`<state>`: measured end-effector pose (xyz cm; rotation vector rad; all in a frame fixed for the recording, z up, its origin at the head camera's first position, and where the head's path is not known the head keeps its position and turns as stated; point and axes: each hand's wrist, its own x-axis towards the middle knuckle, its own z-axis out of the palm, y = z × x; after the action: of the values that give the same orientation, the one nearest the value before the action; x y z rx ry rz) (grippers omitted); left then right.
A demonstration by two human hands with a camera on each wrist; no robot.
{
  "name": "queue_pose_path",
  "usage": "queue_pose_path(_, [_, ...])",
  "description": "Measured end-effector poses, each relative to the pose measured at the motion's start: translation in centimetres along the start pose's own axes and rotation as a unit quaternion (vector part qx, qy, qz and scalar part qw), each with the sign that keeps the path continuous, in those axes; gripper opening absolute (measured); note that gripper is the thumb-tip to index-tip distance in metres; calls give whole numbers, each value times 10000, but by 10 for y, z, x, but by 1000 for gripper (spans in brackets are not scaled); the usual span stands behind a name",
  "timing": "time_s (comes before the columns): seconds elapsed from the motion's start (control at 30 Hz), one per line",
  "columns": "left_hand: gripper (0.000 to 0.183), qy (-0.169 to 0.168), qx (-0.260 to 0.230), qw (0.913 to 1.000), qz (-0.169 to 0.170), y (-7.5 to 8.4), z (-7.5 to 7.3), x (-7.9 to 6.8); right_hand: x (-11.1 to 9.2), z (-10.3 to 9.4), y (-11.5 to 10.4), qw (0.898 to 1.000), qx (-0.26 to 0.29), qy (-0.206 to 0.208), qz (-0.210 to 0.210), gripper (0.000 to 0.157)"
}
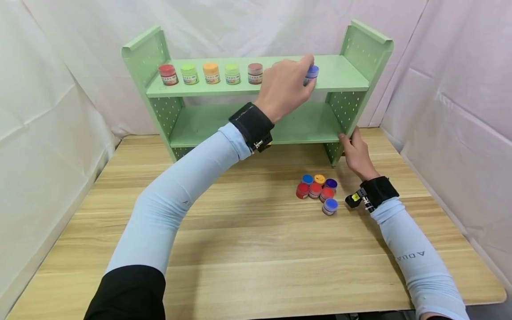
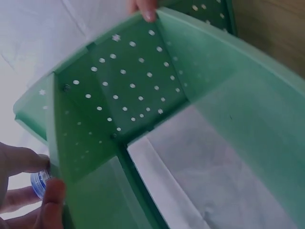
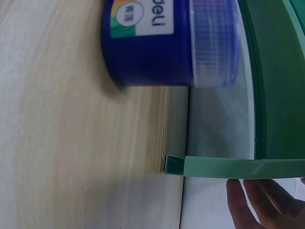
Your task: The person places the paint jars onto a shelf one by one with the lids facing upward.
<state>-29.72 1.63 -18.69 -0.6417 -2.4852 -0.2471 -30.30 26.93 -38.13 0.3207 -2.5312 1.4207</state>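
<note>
My left hand [image 1: 286, 84] pinches a small blue-lidded paint jar [image 1: 313, 71] between thumb and fingers at the right part of the upper board of a green shelf unit [image 1: 240, 89]. In the left wrist view that jar [image 2: 41, 182] shows partly between the fingers. My right hand [image 1: 358, 153] grips the front edge of the unit's right side panel. The right wrist view has its fingers [image 3: 259, 202] against the panel's outer face. Left of the left hand, several jars stand in a row, from a red jar [image 1: 168, 74] to a brown jar [image 1: 255, 73].
On the wooden table [image 1: 248, 249], several more jars cluster before the unit's right side, among them an orange jar [image 1: 319, 178] and a red jar [image 1: 302, 190]. A blue-lidded jar [image 1: 330, 206] stands nearest the front. White sheeting [image 1: 452, 111] hangs around the table.
</note>
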Motion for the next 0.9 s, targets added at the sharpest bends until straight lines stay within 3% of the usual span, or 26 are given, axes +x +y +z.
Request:
queue_pose_path(0.23, [16, 165, 558, 9982, 123, 3, 6, 6, 0, 0, 3, 10000, 70, 39, -7, 56])
queue_pose_path(0.57, [14, -72, 849, 9964, 9, 12, 1, 13, 0, -1, 2, 10000, 3, 14, 37, 57])
queue_pose_path(0.73, [14, -91, 955, 9954, 62, 12, 1, 9, 0, 0, 1, 10000, -9, 21, -11, 57])
queue_pose_path(0.9, [22, -91, 752, 9971, -13, 10, 0, -3, 0, 0, 1, 10000, -50, 20, 0, 57])
